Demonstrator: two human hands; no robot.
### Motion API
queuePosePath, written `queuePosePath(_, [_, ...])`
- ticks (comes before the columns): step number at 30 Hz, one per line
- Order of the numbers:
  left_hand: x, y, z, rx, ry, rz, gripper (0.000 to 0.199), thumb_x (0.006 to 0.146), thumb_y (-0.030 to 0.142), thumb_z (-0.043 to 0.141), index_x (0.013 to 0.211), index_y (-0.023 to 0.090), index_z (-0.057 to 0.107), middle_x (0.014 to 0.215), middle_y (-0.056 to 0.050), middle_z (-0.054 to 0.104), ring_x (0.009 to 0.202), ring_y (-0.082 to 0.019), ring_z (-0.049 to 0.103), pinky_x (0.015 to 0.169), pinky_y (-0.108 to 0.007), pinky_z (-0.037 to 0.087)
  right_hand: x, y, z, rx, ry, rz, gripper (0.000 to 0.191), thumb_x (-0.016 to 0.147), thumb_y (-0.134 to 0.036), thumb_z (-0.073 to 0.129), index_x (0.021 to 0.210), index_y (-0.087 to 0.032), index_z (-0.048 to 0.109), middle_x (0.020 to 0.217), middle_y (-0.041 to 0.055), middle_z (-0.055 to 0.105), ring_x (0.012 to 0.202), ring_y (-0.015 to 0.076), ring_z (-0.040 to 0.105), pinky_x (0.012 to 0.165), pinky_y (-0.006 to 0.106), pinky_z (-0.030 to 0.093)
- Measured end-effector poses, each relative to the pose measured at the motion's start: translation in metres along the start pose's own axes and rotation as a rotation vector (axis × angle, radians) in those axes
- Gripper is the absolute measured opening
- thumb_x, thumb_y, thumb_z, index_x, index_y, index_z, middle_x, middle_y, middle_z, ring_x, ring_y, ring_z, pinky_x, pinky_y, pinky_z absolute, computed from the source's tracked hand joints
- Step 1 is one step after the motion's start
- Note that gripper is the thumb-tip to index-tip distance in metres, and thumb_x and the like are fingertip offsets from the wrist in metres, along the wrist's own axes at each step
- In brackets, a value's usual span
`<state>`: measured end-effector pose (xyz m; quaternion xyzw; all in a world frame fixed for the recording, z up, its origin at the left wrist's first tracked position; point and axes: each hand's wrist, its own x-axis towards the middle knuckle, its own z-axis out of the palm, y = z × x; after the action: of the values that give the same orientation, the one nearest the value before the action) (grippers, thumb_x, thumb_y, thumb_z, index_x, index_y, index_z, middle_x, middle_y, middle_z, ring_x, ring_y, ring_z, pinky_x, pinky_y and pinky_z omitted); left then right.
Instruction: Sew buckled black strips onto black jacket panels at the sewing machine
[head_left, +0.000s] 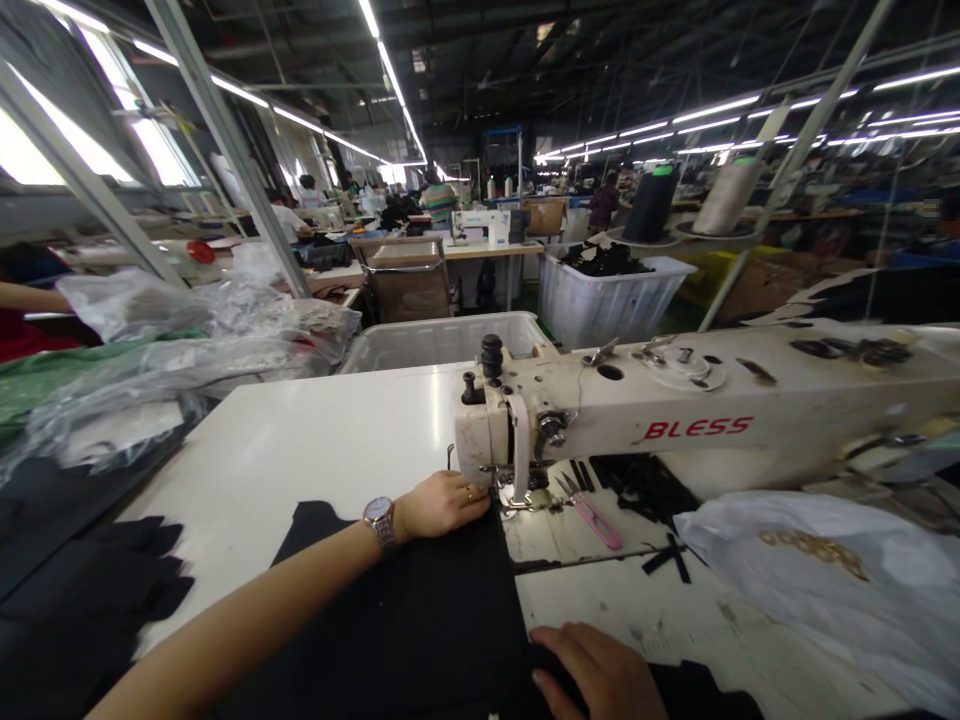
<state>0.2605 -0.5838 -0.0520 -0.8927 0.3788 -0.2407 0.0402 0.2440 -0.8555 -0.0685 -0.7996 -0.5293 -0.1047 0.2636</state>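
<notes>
A large black fabric piece (pixel 420 610) lies on the white sewing table, its right edge running up to the presser foot (pixel 517 498) of the sewing machine (pixel 615 400). My left hand (pixel 442 503), with a watch on the wrist, is closed on the fabric's far edge just left of the foot; its fingertips are partly hidden. Nearer to me, my right hand (pixel 596 670) grips the fabric's right edge between thumb and fingers. Pink thread snips (pixel 596 520) lie right of the needle area, beside black strips (pixel 667 560).
A clear plastic bag (pixel 825 580) with gold-coloured rings sits at the right. More black fabric pieces (pixel 82 600) and plastic-wrapped stacks (pixel 187 340) are at the left. Behind stand a translucent bin (pixel 442 335), a bin of black scraps (pixel 611 295) and thread cones (pixel 651 205). Other people work farther back.
</notes>
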Motion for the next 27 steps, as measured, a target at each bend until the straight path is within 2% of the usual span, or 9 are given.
queuePosePath(4, [-0.0011, 0.0027, 0.0010, 0.017, 0.034, -0.032, 0.022, 0.089, 0.014, 0.034, 0.088, 0.011, 0.055, 0.078, -0.006, 0.061, 0.062, -0.011, 0.053, 0.055, -0.023, 0.044, -0.0032, 0.0031, 0.0028, 0.059, -0.054, 0.044, 0.024, 0.087, -0.030, 0.034, 0.088, -0.021, 0.056, 0.068, 0.0004, 0.063, 0.059, 0.0135, 0.061, 0.053, 0.021, 0.047])
queuePosePath(8, [-0.0010, 0.0017, -0.0006, 0.002, 0.036, -0.003, 0.024, 0.089, 0.014, 0.031, 0.090, 0.010, 0.055, 0.078, -0.007, 0.061, 0.062, -0.012, 0.054, 0.056, -0.022, 0.045, -0.0030, 0.0058, 0.0045, 0.129, -0.106, 0.120, 0.023, 0.087, -0.029, 0.035, 0.085, -0.022, 0.057, 0.070, -0.0002, 0.065, 0.062, 0.0122, 0.062, 0.059, 0.019, 0.047])
queuePosePath(13, [-0.0025, -0.0009, 0.0015, 0.004, 0.057, 0.003, 0.022, 0.088, 0.013, 0.033, 0.087, 0.010, 0.055, 0.078, -0.006, 0.061, 0.062, -0.013, 0.054, 0.055, -0.023, 0.045, 0.0001, 0.0048, 0.0043, 0.155, -0.058, 0.138, 0.028, 0.088, -0.029, 0.033, 0.082, -0.021, 0.059, 0.068, 0.0002, 0.066, 0.059, 0.0120, 0.062, 0.058, 0.019, 0.047])
queuePosePath(18, [-0.0041, -0.0003, 0.0036, 0.000, 0.031, -0.021, 0.022, 0.088, 0.013, 0.034, 0.089, 0.010, 0.055, 0.081, -0.007, 0.060, 0.067, -0.013, 0.055, 0.059, -0.023, 0.047, 0.0001, 0.0034, 0.0046, 0.157, -0.056, 0.126, 0.029, 0.088, -0.029, 0.032, 0.083, -0.021, 0.060, 0.068, 0.0007, 0.066, 0.059, 0.0120, 0.062, 0.058, 0.019, 0.047])
queuePosePath(23, [-0.0053, 0.0007, 0.0034, -0.020, 0.022, -0.031, 0.021, 0.087, 0.013, 0.034, 0.089, 0.010, 0.055, 0.082, -0.008, 0.060, 0.067, -0.013, 0.055, 0.060, -0.023, 0.047, 0.0026, 0.0018, 0.0044, 0.154, -0.001, 0.130, 0.037, 0.090, -0.033, 0.028, 0.077, -0.020, 0.061, 0.063, 0.0007, 0.065, 0.055, 0.0122, 0.061, 0.054, 0.019, 0.047])
queuePosePath(27, [-0.0073, -0.0003, 0.0056, -0.031, 0.005, -0.043, 0.022, 0.088, 0.013, 0.034, 0.092, 0.010, 0.055, 0.084, -0.009, 0.060, 0.072, -0.014, 0.056, 0.064, -0.024, 0.047, 0.0005, 0.0026, 0.0058, 0.173, -0.028, 0.146, 0.030, 0.088, -0.030, 0.033, 0.080, -0.021, 0.060, 0.067, -0.0001, 0.065, 0.059, 0.0121, 0.062, 0.056, 0.019, 0.046])
